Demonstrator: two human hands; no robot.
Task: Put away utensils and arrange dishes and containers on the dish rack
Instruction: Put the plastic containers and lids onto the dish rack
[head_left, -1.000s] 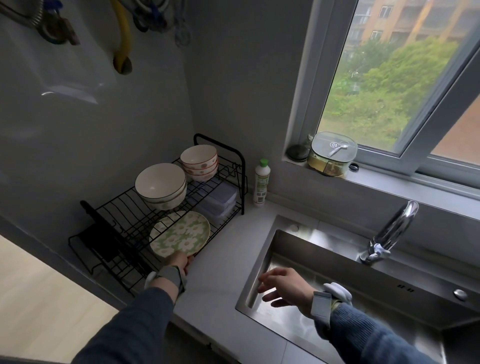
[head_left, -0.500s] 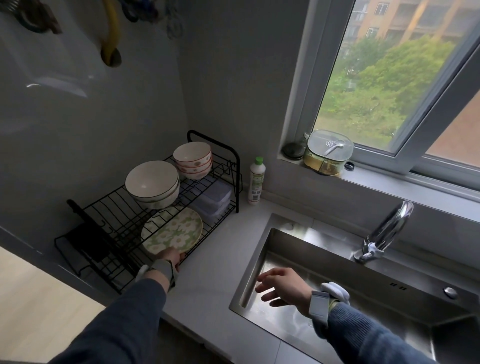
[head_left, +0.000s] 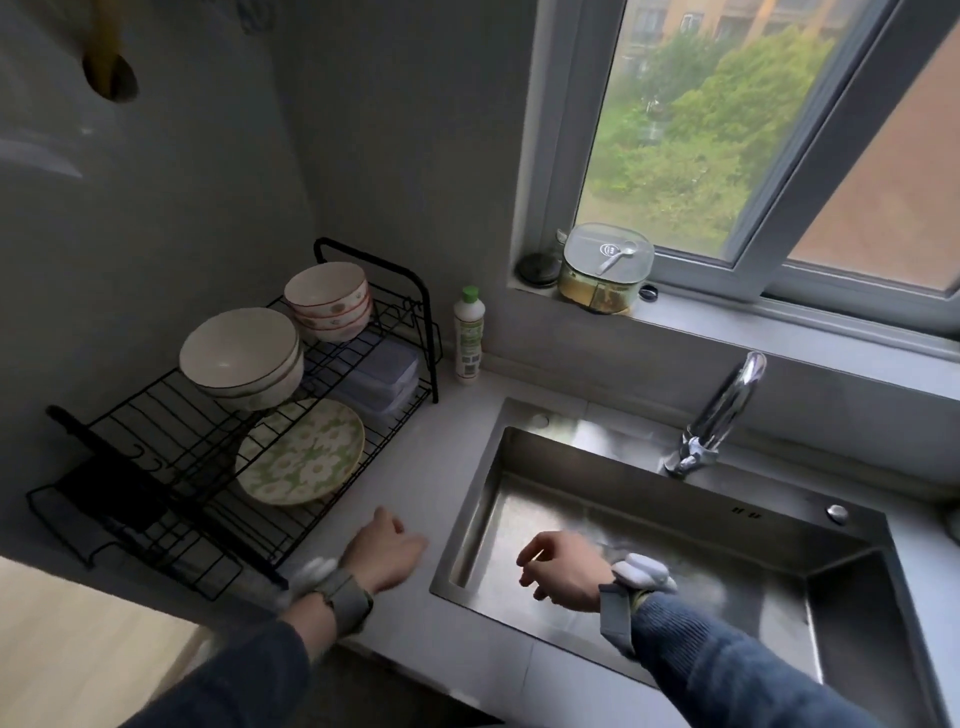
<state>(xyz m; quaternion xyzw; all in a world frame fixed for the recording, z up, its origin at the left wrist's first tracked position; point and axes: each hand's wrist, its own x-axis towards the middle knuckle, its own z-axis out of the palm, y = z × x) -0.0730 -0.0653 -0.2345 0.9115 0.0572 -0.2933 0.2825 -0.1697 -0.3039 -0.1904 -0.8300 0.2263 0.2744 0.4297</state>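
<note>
The black wire dish rack (head_left: 171, 483) stands at the bench's left end against the wall. On its upper tier sit 2 stacks of round glazed bowls: a wide cream stack (head_left: 241, 358) toward the front and a smaller red-banded stack (head_left: 328, 301) at the rear corner. A flat round plate with a green floral print (head_left: 301, 453) leans tilted on the lower tier, beside stacked clear plastic containers (head_left: 382, 374) under the upper shelf. The left hand (head_left: 387, 553) hovers over the pale bench top (head_left: 415, 467) just in front of the rack, fingers loose, holding nothing. The right hand (head_left: 561, 569) hangs over the brushed steel sink (head_left: 649, 519), fingers loosely curled, empty. A white bottle with a green cap (head_left: 469, 338) stands at the bench's back edge.
</note>
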